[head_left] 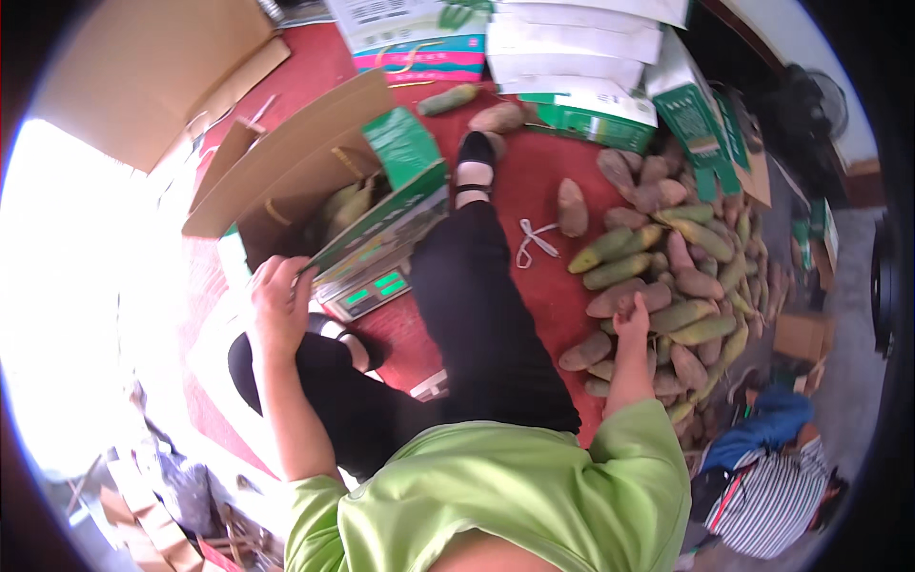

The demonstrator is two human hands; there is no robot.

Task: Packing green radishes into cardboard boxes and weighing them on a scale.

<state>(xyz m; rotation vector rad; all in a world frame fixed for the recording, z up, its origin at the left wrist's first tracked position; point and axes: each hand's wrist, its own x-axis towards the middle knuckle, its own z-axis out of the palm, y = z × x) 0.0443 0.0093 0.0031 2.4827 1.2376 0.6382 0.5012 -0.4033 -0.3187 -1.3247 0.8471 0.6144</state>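
Note:
My left hand (283,297) grips the near rim of an open green and brown carton (286,181), with the fingers bent over its edge. Inside the carton are several greenish long vegetables (345,212), partly in shadow. The carton stands on a weighing scale (367,294) with lit green displays. My right hand (631,319) is over a pile of root vegetables, its fingers curled in. Beside its fingertips lies a brownish tuber (656,296), and whatever the fingers may hold is too small to make out. Green radish-like roots (610,273) lie close by.
White and green cartons (577,48) stand at the far side. A white string (534,240) and a single tuber (572,208) lie on the red mat (519,176). A large cardboard flap (181,57) rises at far left. Another person in a striped shirt (772,500) is at lower right.

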